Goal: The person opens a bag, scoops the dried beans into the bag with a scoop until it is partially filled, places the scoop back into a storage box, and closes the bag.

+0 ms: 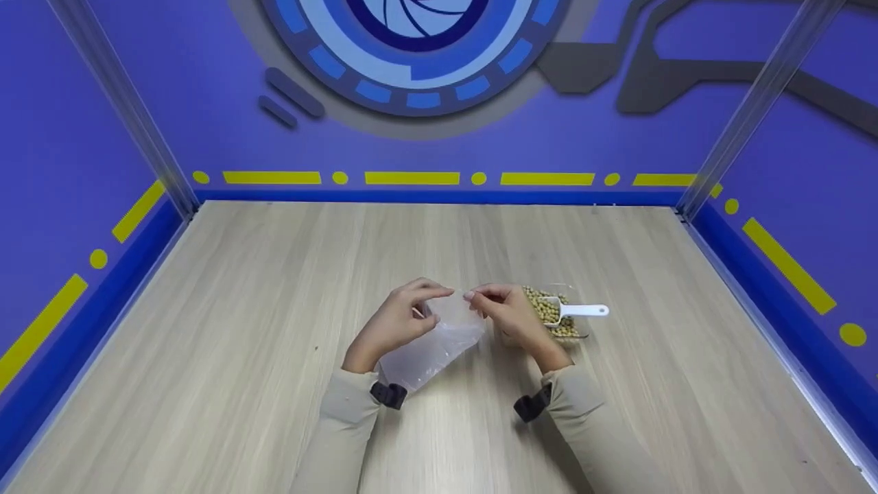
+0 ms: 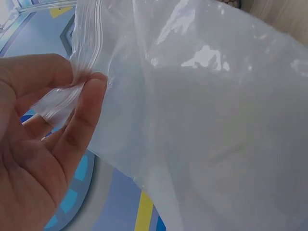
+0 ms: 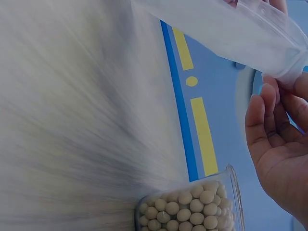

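- Above the pale wood-grained desk point(image 1: 240, 309), held up a translucent, whitish, soft plastic zip bag point(image 1: 435, 346) in front of the body; could see no filling through the film.
- With the bare left hand point(image 1: 394, 319), pinched the clear ribbed zip edge point(image 2: 98, 33) between thumb and fingertip.
- With the bare right hand point(image 1: 514, 315), pinched near the other end of the same edge, apart from the left.
- Could not tell of any contact between bag bottom and desk.
- Judged the bag very light, limp and rather slippery, apt to crease or sag, unlikely to break.
- Seemed best to grip at both ends of the zip edge, probably stiffer than the loose film below.
- Near the right hand, saw a clear, rigid, box-shaped tub point(image 3: 236, 187) of round beige beans point(image 3: 196, 205), surely heavier than the bag.
- Among those beans, saw a white plastic scoop point(image 1: 584, 311), handle pointing right, past the rim.
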### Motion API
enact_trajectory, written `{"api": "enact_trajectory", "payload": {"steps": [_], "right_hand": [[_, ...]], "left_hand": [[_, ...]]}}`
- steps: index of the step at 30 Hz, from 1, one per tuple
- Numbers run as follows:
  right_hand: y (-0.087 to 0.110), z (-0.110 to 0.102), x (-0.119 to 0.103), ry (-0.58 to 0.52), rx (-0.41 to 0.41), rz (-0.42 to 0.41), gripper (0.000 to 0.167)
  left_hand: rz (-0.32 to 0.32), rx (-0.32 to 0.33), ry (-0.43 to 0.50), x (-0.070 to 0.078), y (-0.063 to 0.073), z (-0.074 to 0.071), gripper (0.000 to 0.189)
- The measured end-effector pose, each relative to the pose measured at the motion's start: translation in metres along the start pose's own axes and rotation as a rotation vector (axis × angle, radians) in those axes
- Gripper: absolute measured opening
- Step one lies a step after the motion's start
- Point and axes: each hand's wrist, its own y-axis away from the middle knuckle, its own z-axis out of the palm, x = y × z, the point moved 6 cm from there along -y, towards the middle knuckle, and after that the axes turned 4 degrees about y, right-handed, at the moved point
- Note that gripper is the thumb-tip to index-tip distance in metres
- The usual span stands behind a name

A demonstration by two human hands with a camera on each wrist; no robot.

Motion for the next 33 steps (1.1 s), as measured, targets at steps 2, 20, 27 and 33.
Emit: {"api": "enact_trajectory", "payload": {"steps": [2,20,27,33], "right_hand": [[-0.001,0.0,0.001,-0.001,0.0,0.002,0.023],[0.003,-0.004,-0.001,0.212,-0.043,-0.063,0.029],[0.002,-0.008,-0.006,0.273,-0.091,-0.095,0.028],[0.001,-0.022,-0.017,0.362,-0.12,-0.147,0.027]], "left_hand": [[-0.009,-0.01,0.005,0.0,0.0,0.0,0.046],[-0.07,-0.091,0.078,-0.005,0.003,0.003,0.051],[-0.046,-0.1,0.064,-0.006,0.002,0.004,0.049],[-0.049,-0.106,0.058,-0.006,0.002,0.004,0.051]]}}
